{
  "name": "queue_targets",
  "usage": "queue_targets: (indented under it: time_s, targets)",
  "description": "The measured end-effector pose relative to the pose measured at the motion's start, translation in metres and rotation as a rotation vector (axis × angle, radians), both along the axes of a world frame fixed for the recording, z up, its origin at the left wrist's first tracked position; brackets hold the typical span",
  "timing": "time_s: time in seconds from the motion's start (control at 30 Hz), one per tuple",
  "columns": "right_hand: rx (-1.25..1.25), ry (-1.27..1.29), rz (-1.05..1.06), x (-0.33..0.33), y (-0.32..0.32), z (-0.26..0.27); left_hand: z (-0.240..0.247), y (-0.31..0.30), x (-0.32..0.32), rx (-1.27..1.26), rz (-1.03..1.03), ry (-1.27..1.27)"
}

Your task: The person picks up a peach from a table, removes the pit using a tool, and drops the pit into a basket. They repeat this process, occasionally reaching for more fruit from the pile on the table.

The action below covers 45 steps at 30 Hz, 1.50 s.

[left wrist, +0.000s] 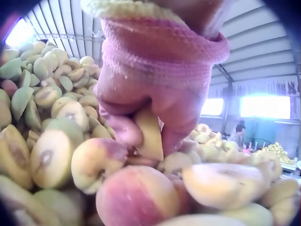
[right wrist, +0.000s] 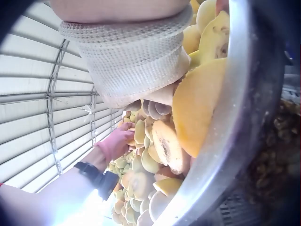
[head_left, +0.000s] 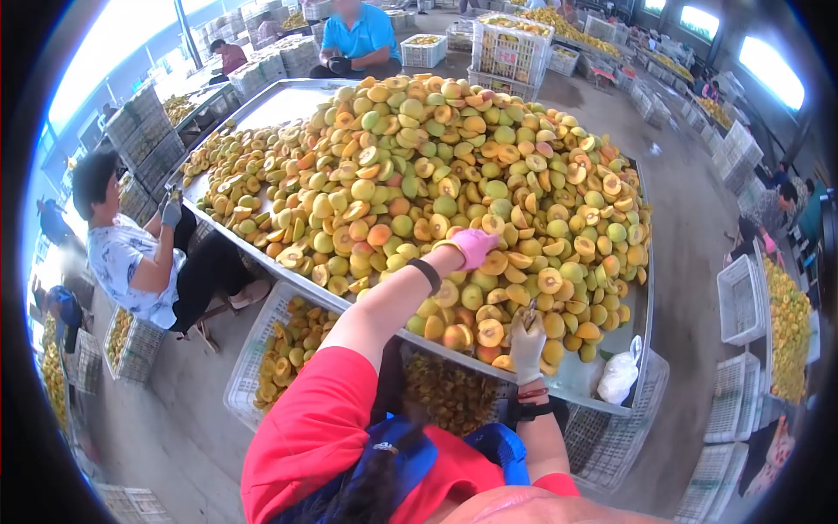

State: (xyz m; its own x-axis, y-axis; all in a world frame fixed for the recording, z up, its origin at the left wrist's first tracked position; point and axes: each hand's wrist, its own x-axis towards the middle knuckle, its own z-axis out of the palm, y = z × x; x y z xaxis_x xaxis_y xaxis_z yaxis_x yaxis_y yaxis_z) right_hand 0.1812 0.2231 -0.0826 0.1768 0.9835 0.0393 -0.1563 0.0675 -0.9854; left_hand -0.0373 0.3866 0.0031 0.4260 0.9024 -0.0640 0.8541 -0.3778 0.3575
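A big heap of halved yellow peaches [head_left: 419, 175] covers the metal table. My left hand [head_left: 474, 248], in a pink glove, reaches into the middle of the heap. In the left wrist view its thumb and fingers pinch a peach half [left wrist: 150, 134], just above a red-blushed peach [left wrist: 136, 195]. My right hand [head_left: 527, 348], in a white glove, is low over the heap near the table's front edge. It grips a small tool [head_left: 530, 313] with a narrow metallic tip that points up toward the peaches. In the right wrist view the glove cuff hides most of that hand's fingers.
A metal rim [head_left: 419, 342] edges the table. On its right corner lies a white plastic bag [head_left: 620, 375]. Below stand a crate of peach halves [head_left: 271, 349] and a white crate [head_left: 611, 437]. A person [head_left: 144, 244] sits at the left; another in blue [head_left: 358, 39] sits beyond the table.
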Motion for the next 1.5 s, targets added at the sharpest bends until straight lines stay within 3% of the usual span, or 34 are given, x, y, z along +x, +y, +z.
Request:
queue_targets:
  time_s: [0.07,0.17,0.2,0.27,0.33,0.43,0.57,0.67,0.77,0.8,0.87,0.97,1.03,1.27,1.5]
  targets:
    - [0.055,-0.183,-0.039,0.005,-0.010,0.008,-0.016,-0.018,-0.004,0.031,-0.065,-0.125]
    - [0.129,-0.283,-0.036,0.006,-0.043,0.034,0.014,-0.077,-0.005,0.119,0.034,-0.479]
    - [0.102,-0.283,-0.010,0.008,-0.058,0.045,0.051,-0.112,-0.002,-0.047,0.171,-0.569]
    - [-0.020,-0.131,0.064,0.009,-0.083,0.047,0.054,-0.146,-0.005,-0.218,0.201,-0.820]
    - [-0.132,-0.121,0.112,0.002,-0.114,0.067,0.053,-0.183,-0.009,-0.473,0.228,-1.174]
    - [-0.233,-0.160,0.180,-0.009,-0.152,0.074,0.043,-0.231,-0.014,-0.593,0.171,-1.523]
    - [-0.298,-0.148,0.289,-0.023,-0.187,0.078,0.043,-0.285,-0.023,-0.721,0.207,-1.634]
    - [-0.343,-0.235,0.313,-0.036,-0.207,0.107,0.033,-0.306,-0.024,-0.643,0.240,-1.703]
    - [-0.158,-0.266,0.323,-0.039,-0.216,0.101,0.047,-0.321,-0.020,-0.708,0.232,-1.865]
    - [-0.205,-0.314,0.329,-0.044,-0.224,0.129,0.047,-0.325,-0.020,-0.687,0.205,-1.891]
    - [-0.034,-0.442,0.304,-0.039,-0.227,0.118,0.052,-0.328,-0.019,-0.652,0.185,-1.897]
    - [-0.117,-0.325,0.334,-0.039,-0.241,0.137,0.062,-0.342,-0.012,-0.574,0.179,-1.837]
    - [-0.092,-0.307,0.343,-0.037,-0.246,0.135,0.063,-0.351,-0.010,-0.528,0.155,-1.771]
    - [0.174,-0.598,0.238,-0.040,-0.252,0.154,0.061,-0.360,0.001,-0.273,0.097,-1.455]
    - [0.196,-0.727,0.191,-0.044,-0.241,0.142,0.056,-0.358,0.018,-0.058,-0.002,-1.274]
